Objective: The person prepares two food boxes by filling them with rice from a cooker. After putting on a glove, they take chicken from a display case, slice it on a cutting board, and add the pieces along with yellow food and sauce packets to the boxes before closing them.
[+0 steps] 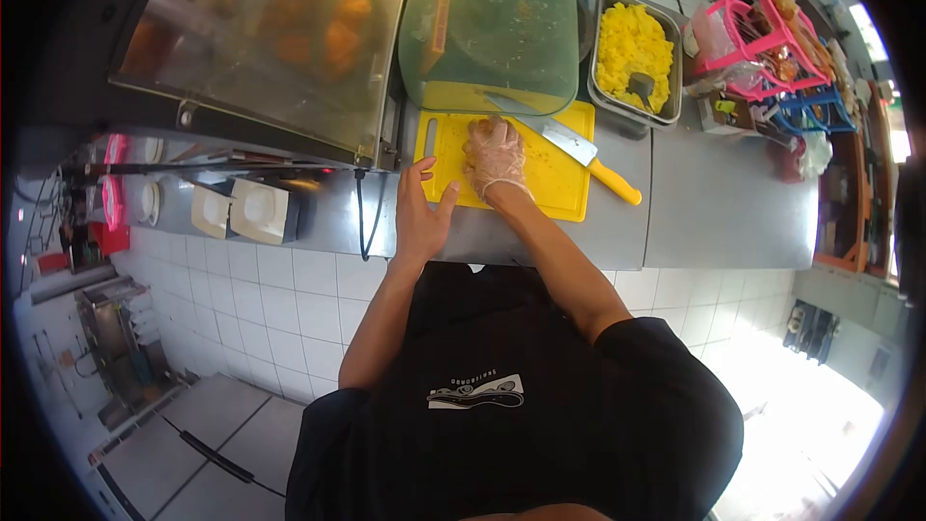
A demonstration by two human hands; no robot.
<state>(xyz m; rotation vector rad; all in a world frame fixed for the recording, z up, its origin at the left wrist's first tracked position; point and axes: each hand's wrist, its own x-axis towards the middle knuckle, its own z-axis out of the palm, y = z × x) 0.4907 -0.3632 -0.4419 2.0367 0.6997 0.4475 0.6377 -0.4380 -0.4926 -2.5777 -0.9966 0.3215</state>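
My right hand, in a clear plastic glove, is down on the yellow cutting board. Its fingers curl inward, and what they hold, if anything, is hidden. Bare and empty, my left hand is held at the board's left front corner with the fingers apart. A knife with a yellow handle lies slantwise across the board's right side, its handle past the edge. Small crumbs dot the board. Right behind it stands a translucent green plastic cover.
A metal pan holds yellow, mash-like food and a dark scoop. Left stands a glass-fronted warming cabinet with a hanging cable. Open cartons sit beneath it. Pink racks and a blue basket are at right.
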